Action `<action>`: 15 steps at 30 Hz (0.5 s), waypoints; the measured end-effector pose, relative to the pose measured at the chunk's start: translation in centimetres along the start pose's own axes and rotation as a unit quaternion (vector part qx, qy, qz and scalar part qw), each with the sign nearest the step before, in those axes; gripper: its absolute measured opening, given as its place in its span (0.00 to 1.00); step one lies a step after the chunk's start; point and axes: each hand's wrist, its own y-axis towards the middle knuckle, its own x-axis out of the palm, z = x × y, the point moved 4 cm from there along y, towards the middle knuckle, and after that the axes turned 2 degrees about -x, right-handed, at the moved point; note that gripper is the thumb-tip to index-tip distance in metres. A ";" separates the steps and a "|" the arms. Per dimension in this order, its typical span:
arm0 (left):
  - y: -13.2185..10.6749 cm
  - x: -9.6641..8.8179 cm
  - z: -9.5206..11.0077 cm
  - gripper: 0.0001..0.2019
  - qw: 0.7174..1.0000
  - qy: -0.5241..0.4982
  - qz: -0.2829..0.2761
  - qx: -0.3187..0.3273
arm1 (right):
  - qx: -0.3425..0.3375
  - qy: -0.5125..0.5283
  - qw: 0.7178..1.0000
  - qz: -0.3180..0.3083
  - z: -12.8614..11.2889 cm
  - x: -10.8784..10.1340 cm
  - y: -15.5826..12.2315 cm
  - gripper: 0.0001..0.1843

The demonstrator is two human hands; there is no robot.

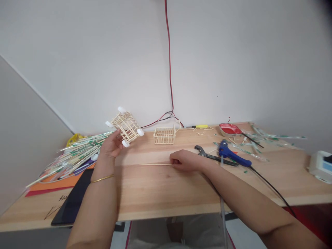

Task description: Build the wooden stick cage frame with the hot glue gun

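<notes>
My left hand (112, 145) is raised over the wooden table (166, 186) and grips a small cart-like frame of thin sticks with white wheels (125, 126), tilted in the air. My right hand (184, 160) rests on the table with its fingers closed on the end of a thin wooden stick (155, 164) that lies flat and points left. A second stick frame, an open box (164, 135), stands on the table behind the stick.
A heap of wrapped sticks (75, 155) lies at the left over orange and red sheets and a dark tablet (74, 200). Pliers (211, 155) and a blue glue gun (232, 154) with its cord sit right of my hand. A red dish (229, 129) and a white device (321, 165) stand farther right.
</notes>
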 end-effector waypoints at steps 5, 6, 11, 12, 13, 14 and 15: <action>0.2 -0.5 -0.4 0.12 0.998 0.031 0.009 -0.047 | -0.001 0.000 1.000 0.004 0.3 0.2 0.0 0.05; 0.3 -0.7 -0.4 0.12 0.998 0.034 0.013 -0.054 | 0.000 0.001 1.000 0.003 0.3 0.3 0.0 0.05; 0.5 -0.9 -0.7 0.13 0.997 0.032 0.014 -0.064 | 0.005 0.007 1.000 0.001 0.0 0.0 0.0 0.06; 0.5 -0.9 -0.8 0.13 0.997 0.031 0.013 -0.065 | 0.006 0.007 1.000 0.000 -0.1 0.0 0.0 0.06; 0.6 -0.9 -0.8 0.13 0.997 0.030 0.014 -0.065 | 0.008 0.007 1.000 -0.001 -0.2 -0.1 0.0 0.05; 0.6 -1.0 -0.8 0.13 0.997 0.031 0.015 -0.062 | 0.010 0.007 1.000 -0.001 -0.3 -0.2 0.0 0.05; 0.6 -1.0 -0.8 0.12 0.998 0.032 0.017 -0.057 | 0.011 0.008 1.000 -0.002 -0.3 -0.2 0.0 0.05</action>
